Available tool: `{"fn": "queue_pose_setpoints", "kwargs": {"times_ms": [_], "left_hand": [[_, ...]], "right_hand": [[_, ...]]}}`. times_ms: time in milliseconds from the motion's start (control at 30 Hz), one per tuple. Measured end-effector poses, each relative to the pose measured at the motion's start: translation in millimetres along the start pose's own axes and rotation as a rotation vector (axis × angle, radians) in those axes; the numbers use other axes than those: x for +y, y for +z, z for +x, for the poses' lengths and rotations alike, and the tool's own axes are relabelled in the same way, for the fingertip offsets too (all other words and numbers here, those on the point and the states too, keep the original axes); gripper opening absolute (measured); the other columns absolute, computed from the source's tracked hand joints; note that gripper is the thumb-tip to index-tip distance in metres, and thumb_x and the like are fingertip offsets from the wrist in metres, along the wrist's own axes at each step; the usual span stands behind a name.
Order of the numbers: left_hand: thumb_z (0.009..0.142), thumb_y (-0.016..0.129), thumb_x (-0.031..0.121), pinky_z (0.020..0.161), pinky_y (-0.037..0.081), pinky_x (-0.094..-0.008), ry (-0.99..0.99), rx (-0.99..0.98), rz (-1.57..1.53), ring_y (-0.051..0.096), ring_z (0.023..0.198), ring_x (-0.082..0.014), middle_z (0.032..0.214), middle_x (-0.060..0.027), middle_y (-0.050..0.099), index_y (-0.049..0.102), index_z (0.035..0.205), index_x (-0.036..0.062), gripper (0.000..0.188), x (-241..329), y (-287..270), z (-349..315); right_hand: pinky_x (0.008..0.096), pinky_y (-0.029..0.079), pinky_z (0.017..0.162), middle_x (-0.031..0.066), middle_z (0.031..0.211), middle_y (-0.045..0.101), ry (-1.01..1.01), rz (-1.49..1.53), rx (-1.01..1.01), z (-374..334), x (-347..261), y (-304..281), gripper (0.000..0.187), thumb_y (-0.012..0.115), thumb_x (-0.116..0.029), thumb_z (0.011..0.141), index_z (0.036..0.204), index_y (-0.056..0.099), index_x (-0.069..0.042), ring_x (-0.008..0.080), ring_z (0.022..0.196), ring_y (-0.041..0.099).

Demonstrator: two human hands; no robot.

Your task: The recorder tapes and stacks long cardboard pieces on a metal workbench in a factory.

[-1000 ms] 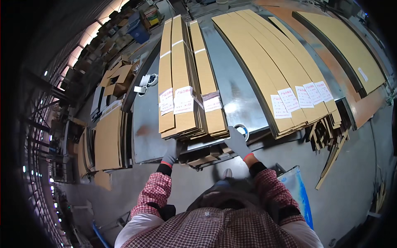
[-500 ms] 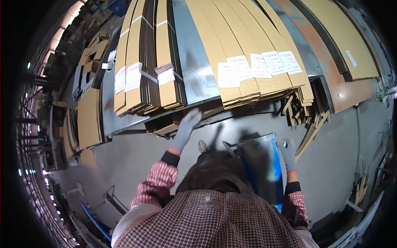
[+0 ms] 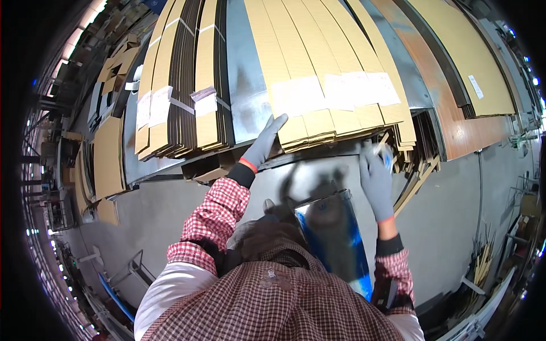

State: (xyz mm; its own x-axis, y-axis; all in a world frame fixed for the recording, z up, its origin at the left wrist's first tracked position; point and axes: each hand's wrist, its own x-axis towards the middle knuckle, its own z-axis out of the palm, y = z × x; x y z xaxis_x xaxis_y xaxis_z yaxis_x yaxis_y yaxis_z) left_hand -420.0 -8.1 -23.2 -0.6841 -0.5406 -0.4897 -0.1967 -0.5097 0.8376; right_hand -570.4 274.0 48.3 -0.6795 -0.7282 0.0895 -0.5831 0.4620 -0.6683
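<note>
My left hand [image 3: 264, 146], in a grey knit glove, reaches to the near left corner of the middle cardboard stack [image 3: 318, 122]. Its fingers are stretched out and it seems to touch the stack's side, holding nothing. In front of the same stack, toward its right end, my right hand [image 3: 376, 184] is gloved alike. The fingers are closed around a small, shiny, pale bluish thing [image 3: 384, 153], too blurred to name. White printed paper sheets [image 3: 298, 96] lie across the near ends of the long cardboard strips.
Strapped bundles of cardboard strips [image 3: 210, 122] sit left on the metal table [image 3: 244, 85]. At right is a brown board [image 3: 472, 136] with a wide cardboard stack [image 3: 466, 57]. A blue-edged metal stool or box [image 3: 335, 238] stands before me. Loose strips [image 3: 418, 184] lean below the table.
My right hand has risen from beside the blue-edged piece to the middle stack's front edge. My left hand has moved up and right to that stack's corner. The view has shifted.
</note>
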Motion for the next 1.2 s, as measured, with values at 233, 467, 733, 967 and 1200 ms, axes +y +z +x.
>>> {"fn": "queue_pose_setpoints", "kwargs": {"times_ms": [233, 467, 733, 967, 1200], "left_hand": [[0.093, 0.059, 0.023, 0.102, 0.047, -0.0373, 0.158, -0.164, -0.316, 0.054, 0.122, -0.0246, 0.137, -0.0145, 0.048, 0.028, 0.145, 0.0021, 0.064, -3.2, 9.3, 9.9], [0.089, 0.065, 0.021, 0.101, 0.043, -0.0342, 0.295, -0.079, -0.296, 0.050, 0.123, -0.0226, 0.138, -0.0153, 0.047, 0.018, 0.152, 0.0016, 0.081, -15.2, 10.6, 13.8], [0.087, 0.070, 0.016, 0.096, 0.049, -0.0349, 0.220, 0.044, -0.351, 0.059, 0.110, -0.0208, 0.126, -0.0153, 0.056, 0.028, 0.147, 0.0021, 0.075, -45.3, 35.7, -72.0], [0.090, 0.067, 0.012, 0.098, 0.045, -0.0306, 0.146, -0.050, -0.346, 0.052, 0.115, -0.0174, 0.130, -0.0082, 0.049, 0.013, 0.153, 0.0105, 0.082, -122.9, 67.1, -192.0], [0.088, 0.069, 0.023, 0.099, 0.044, -0.0345, -0.232, -0.232, 0.235, 0.046, 0.127, -0.0252, 0.140, -0.0188, 0.044, 0.007, 0.154, 0.0064, 0.092, -73.6, 62.5, -198.3]], "right_hand": [[0.0474, 0.043, 0.069, 0.0147, 0.073, 0.056, -0.730, -0.158, 0.215, 146.5, -59.3, 66.1, 0.007, 0.059, -0.011, 0.081, 0.084, 0.059, -0.005, 0.0364, 0.078, 0.056], [0.0465, 0.044, 0.070, 0.0151, 0.085, 0.058, -0.737, -0.288, -0.128, 138.9, -35.3, 50.0, 0.016, 0.056, -0.002, 0.078, 0.092, 0.058, -0.007, 0.0347, 0.084, 0.057], [0.0448, 0.045, 0.069, 0.0177, 0.080, 0.057, -0.670, -0.291, -0.169, 142.3, -26.5, 49.7, 0.021, 0.054, -0.001, 0.080, 0.100, 0.058, -0.007, 0.0369, 0.081, 0.058], [0.0466, 0.044, 0.071, 0.0168, 0.082, 0.054, -0.689, -0.107, -0.149, 26.3, -92.6, 12.4, 0.029, 0.057, -0.007, 0.082, 0.111, 0.057, -0.006, 0.0365, 0.080, 0.055], [0.0476, 0.043, 0.082, 0.0171, 0.088, 0.053, -0.677, -0.280, -0.229, -49.1, -78.6, 34.2, 0.031, 0.058, -0.006, 0.075, 0.106, 0.058, -0.006, 0.0376, 0.094, 0.051]]}}
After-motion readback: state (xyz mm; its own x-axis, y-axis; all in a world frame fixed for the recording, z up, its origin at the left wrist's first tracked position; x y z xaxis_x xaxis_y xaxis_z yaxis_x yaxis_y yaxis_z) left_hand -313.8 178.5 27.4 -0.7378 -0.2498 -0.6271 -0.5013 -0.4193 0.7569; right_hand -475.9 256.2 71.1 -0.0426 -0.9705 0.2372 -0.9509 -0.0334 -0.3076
